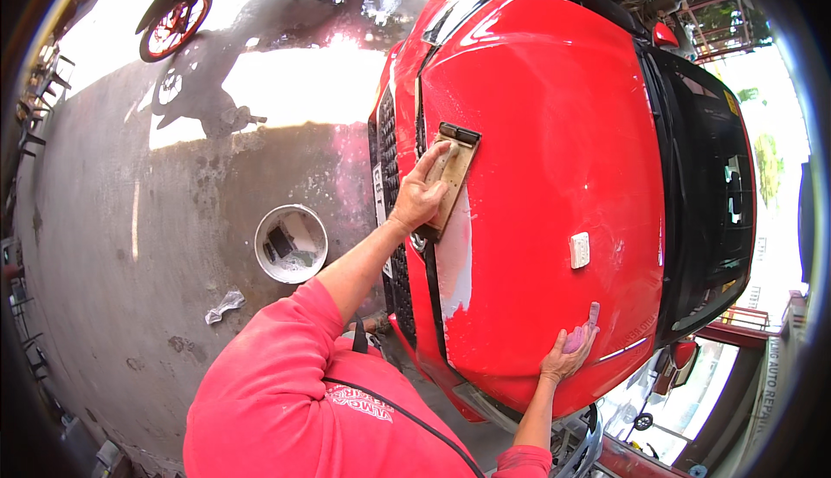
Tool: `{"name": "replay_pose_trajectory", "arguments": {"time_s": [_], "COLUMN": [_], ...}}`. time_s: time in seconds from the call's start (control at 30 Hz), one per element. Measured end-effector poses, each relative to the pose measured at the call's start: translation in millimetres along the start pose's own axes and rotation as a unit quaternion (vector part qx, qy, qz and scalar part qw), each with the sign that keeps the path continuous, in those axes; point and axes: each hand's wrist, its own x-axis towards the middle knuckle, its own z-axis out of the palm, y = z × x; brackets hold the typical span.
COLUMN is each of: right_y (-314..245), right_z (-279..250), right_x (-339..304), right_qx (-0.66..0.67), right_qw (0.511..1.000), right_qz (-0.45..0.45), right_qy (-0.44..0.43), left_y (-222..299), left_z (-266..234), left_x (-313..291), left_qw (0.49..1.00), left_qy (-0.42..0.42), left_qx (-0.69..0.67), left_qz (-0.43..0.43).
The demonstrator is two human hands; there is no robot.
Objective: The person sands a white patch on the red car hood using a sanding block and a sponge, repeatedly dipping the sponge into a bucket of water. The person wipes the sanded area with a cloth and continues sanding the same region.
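Observation:
My left hand (pixel 420 194) is wrapped round a long, flat hand sanding board (pixel 454 185) with a dark clamp at its far end. The board lies at the front edge of a red car hood (pixel 537 132). Beside and below it runs a pale grey patch (pixel 455 279) of bare or primed surface. Farther right, my right hand (pixel 567 358) rests low on the hood, fingers bent over a pink rounded pad (pixel 576 339); its exact kind is unclear. A small white block (pixel 580 250) sits on the hood above that hand.
On the concrete floor (pixel 104 261) to the left stands a white bucket (pixel 323 257) holding a dark block and pale pieces. Crumpled clear plastic (pixel 225 306) lies near it. A motorcycle wheel (pixel 176 26) shows at upper left. The car's dark windshield (pixel 705 184) borders the hood at right.

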Motion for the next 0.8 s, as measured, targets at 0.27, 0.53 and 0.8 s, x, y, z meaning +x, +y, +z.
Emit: {"name": "replay_pose_trajectory", "arguments": {"time_s": [0.27, 0.53, 0.8], "right_y": [-9.1, -0.1, -6.7], "right_z": [9.6, -1.6, 7.4], "right_x": [9.4, 5.1, 8.0], "right_qx": [0.007, 0.016, 0.024], "right_qw": [1.000, 1.000, 1.000], "right_qz": [-0.019, -0.004, -0.014], "right_qy": [0.008, 0.006, -0.005], "left_y": [1.0, -31.5, -21.5], "left_z": [-68.2, -57.1, -71.8], "left_x": [109.6, 16.5, 85.2], "left_qw": [0.981, 0.996, 0.994], "left_qy": [0.134, -0.007, 0.093], "left_qx": [-0.062, -0.090, -0.025], "left_qz": [-0.129, 0.027, -0.044]}}
